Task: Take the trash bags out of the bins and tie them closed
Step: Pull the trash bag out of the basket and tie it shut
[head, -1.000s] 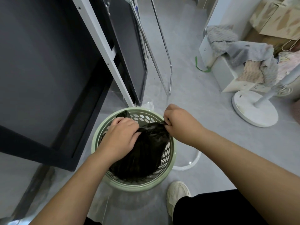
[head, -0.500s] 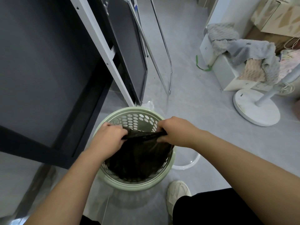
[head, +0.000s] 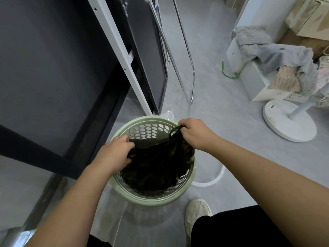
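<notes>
A pale green perforated bin (head: 142, 122) stands on the grey floor below me. A black trash bag (head: 156, 168) sits inside it, its top edge pulled up above the rim. My left hand (head: 114, 155) grips the bag's left edge near the bin's left side. My right hand (head: 195, 134) clutches the bag's right edge with a loop of plastic sticking out, over the bin's far right rim. The bag's mouth is stretched between both hands.
A dark cabinet (head: 53, 68) with a white frame stands close on the left. A chrome rack leg (head: 193, 82) rises behind the bin. A white fan base (head: 288, 122) and a box of cloths (head: 277, 68) sit at right. My shoe (head: 197, 213) is beside the bin.
Both hands have drawn apart, the right one moving up and right toward the far rim. The bag's top edge has stretched wider and risen between them.
</notes>
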`<state>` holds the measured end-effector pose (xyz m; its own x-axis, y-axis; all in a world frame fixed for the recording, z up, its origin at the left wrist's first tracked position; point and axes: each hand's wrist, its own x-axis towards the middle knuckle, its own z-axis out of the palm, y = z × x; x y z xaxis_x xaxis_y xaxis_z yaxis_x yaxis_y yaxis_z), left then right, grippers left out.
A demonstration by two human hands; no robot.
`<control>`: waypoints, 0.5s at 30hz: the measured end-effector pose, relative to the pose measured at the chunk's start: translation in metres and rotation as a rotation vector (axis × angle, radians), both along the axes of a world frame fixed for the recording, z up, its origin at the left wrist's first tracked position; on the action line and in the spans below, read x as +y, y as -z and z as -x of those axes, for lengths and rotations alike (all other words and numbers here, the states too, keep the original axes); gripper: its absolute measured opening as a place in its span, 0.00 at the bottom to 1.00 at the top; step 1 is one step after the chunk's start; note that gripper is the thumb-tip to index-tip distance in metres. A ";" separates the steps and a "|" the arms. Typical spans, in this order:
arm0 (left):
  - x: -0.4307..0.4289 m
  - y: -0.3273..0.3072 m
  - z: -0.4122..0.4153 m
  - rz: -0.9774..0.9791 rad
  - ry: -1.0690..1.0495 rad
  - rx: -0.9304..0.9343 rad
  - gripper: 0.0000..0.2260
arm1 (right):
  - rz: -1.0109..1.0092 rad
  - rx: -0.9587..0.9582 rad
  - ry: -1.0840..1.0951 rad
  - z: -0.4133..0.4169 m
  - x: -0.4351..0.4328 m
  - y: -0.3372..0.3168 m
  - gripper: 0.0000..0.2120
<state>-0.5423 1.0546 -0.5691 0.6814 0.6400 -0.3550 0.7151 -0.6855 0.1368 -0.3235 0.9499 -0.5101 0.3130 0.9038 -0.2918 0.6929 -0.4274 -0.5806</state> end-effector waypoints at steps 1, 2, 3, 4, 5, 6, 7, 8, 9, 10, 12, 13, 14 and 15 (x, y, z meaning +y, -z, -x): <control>0.000 -0.002 -0.001 -0.012 -0.054 -0.060 0.11 | -0.004 0.003 0.006 0.002 0.001 0.000 0.12; -0.001 -0.006 -0.002 0.006 -0.123 -0.132 0.07 | -0.008 0.003 0.012 0.003 0.001 -0.001 0.13; -0.002 -0.008 -0.003 0.042 -0.180 -0.203 0.05 | -0.011 0.012 0.016 0.005 0.001 -0.001 0.14; -0.003 -0.011 -0.005 0.079 -0.210 -0.262 0.05 | -0.009 0.020 0.012 0.007 0.001 -0.001 0.16; -0.004 -0.013 -0.006 0.115 -0.223 -0.312 0.06 | -0.001 0.016 -0.008 0.008 0.002 0.000 0.18; -0.005 -0.015 -0.007 0.149 -0.235 -0.363 0.07 | 0.013 -0.014 -0.045 0.009 0.003 0.001 0.20; -0.007 -0.016 -0.008 0.175 -0.246 -0.414 0.08 | 0.025 -0.049 -0.089 0.009 0.004 0.003 0.20; -0.008 -0.016 -0.008 0.190 -0.257 -0.464 0.08 | 0.036 -0.073 -0.127 0.010 0.004 0.006 0.19; -0.008 -0.015 -0.008 0.197 -0.268 -0.509 0.09 | 0.040 -0.075 -0.153 0.010 0.006 0.009 0.16; -0.008 -0.015 -0.008 0.205 -0.279 -0.551 0.09 | 0.043 -0.036 -0.163 0.011 0.006 0.012 0.12; -0.008 -0.017 -0.010 0.230 -0.314 -0.641 0.11 | 0.068 0.079 -0.174 0.016 0.008 0.017 0.09; -0.008 -0.019 -0.011 0.246 -0.338 -0.690 0.12 | 0.086 0.100 -0.203 0.020 0.011 0.019 0.18; -0.008 -0.021 -0.012 0.269 -0.360 -0.741 0.12 | 0.092 0.108 -0.242 0.024 0.014 0.021 0.28; -0.008 -0.023 -0.012 0.297 -0.377 -0.786 0.11 | 0.096 0.114 -0.277 0.030 0.018 0.023 0.34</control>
